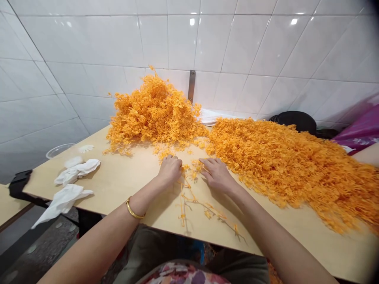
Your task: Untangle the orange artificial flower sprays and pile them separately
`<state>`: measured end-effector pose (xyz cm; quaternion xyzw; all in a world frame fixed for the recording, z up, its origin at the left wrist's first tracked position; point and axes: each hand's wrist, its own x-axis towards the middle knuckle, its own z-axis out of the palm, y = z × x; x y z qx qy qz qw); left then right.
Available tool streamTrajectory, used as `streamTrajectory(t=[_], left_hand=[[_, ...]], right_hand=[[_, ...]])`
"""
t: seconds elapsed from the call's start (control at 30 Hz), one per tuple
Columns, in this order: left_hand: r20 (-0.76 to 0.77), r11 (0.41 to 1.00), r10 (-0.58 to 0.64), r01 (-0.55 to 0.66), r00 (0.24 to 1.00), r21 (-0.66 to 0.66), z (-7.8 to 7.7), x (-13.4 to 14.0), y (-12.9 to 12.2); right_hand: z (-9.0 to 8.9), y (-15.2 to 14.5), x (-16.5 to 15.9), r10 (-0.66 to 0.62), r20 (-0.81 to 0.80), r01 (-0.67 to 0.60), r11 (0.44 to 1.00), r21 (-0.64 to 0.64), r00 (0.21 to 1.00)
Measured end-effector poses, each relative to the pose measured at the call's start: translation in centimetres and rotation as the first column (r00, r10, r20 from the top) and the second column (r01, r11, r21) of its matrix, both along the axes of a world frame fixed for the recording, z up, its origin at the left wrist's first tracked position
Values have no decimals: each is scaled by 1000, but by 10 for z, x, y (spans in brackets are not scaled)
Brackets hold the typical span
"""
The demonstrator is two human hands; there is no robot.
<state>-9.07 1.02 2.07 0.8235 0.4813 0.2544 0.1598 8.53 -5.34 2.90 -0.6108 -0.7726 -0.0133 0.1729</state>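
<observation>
In the head view, my left hand (170,170) is curled with its fingers bent round a thin orange artificial plant sprig (193,197); the exact grip is partly hidden. The sprig's bare, branching stems trail over the table toward the front edge. On the sprig's right side, my right hand (218,174) has its fingers stretched out and apart, the tips close to the sprig's small orange tufts. I cannot tell whether they touch it. A tall heap of orange sprigs (154,112) rises beyond my left hand. To my right spreads a broader, lower pile of orange sprigs (284,161).
Crumpled white tissues (78,169) lie at the table's left side, near a clear round lid (60,150). A metal strip (192,86) stands against the tiled wall (118,39). At the back right are a black rounded object (294,120) and purple cloth (359,124).
</observation>
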Motion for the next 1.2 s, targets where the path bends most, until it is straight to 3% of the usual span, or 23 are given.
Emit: streamTrajectory(t=[0.17, 0.37, 0.53, 0.67, 0.73, 0.83, 0.9, 1.0, 1.2], left_hand=[[-43, 986, 139, -134, 989, 102, 4, -10, 3], [94, 953, 277, -286, 956, 103, 15, -6, 12], [95, 988, 109, -118, 990, 96, 15, -14, 14], [164, 1000, -24, 21, 986, 22, 10, -22, 10], [171, 998, -59, 59, 984, 3, 8, -22, 8], [173, 995, -102, 102, 980, 10, 4, -18, 5], [184, 995, -94, 90, 978, 30, 2, -15, 3], [176, 998, -23, 13, 984, 55, -1, -10, 0], [180, 996, 65, -76, 982, 54, -3, -1, -6]], right_hand=[[-6, -19, -4, 29, 14, -29, 1000, -6, 999], [-10, -27, -10, 71, -8, -71, 997, 23, 997], [-16, -24, 1, -19, 44, 17, 998, 64, 999], [-10, -23, 2, -140, 86, 118, 969, 217, 986], [-5, -22, -9, -47, 102, 16, 958, 286, 994], [-2, -21, -33, 190, 161, -226, 942, 248, 968], [-6, -21, -46, 238, 178, -271, 943, 191, 955], [-12, -21, -57, 208, 211, -240, 960, 143, 955], [-7, -24, -59, 243, 218, -281, 946, 162, 945]])
